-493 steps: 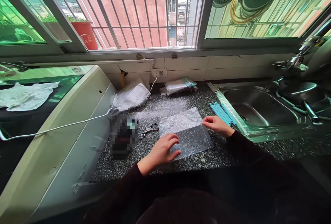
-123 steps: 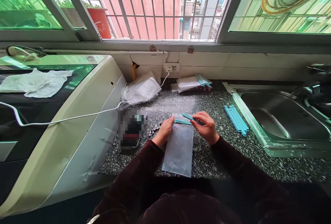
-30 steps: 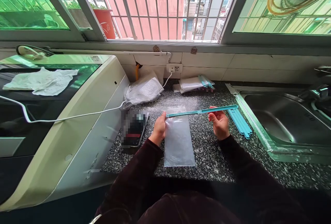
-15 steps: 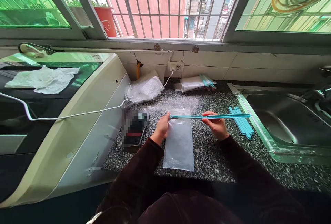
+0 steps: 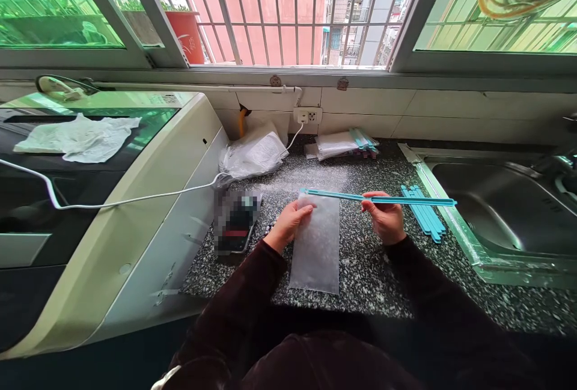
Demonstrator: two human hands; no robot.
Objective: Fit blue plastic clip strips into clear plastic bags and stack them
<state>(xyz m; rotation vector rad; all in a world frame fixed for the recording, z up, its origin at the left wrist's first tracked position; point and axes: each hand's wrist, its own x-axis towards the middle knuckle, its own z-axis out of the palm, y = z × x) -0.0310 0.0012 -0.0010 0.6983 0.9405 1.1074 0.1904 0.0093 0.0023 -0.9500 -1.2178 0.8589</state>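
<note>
- Two hands are seen, and directions are given by clock face around the clear bag [image 5: 315,258], with 12 at the window
- One clear bag is held nearly upright in outline, top edge at 12, above the speckled worktop [image 5: 360,291]
- The left hand [image 5: 291,222] is at 10: its grip is closed on the bag's upper left side, thumb laid over the front, fingers mostly hidden behind
- The right hand [image 5: 386,219] is at 2: its grip is closed around the middle of one turquoise clip [image 5: 419,201], thumb and fingers pinched together near the hinge
- The clip's two arms are spread out almost in a line; one arm is laid across the bag's top edge, the other is pointed towards 3, over the sink's rim; whether the bag is clasped by it cannot be told
- Several loose turquoise strips [image 5: 422,213] are piled between 2 and 3, overlapped, so an exact count cannot be given
- One phone [image 5: 237,237], partly pixelated, is placed between 9 and 10, near the left hand
- One crumpled plastic bundle [image 5: 255,152] is set at 11
- One stack of packets [image 5: 336,145], topped with turquoise strips, is set between 12 and 1, near the wall
- One sink [image 5: 478,198] is fitted at 3
- One white cable [image 5: 135,202] is plugged into one socket [image 5: 312,115] at 12
</note>
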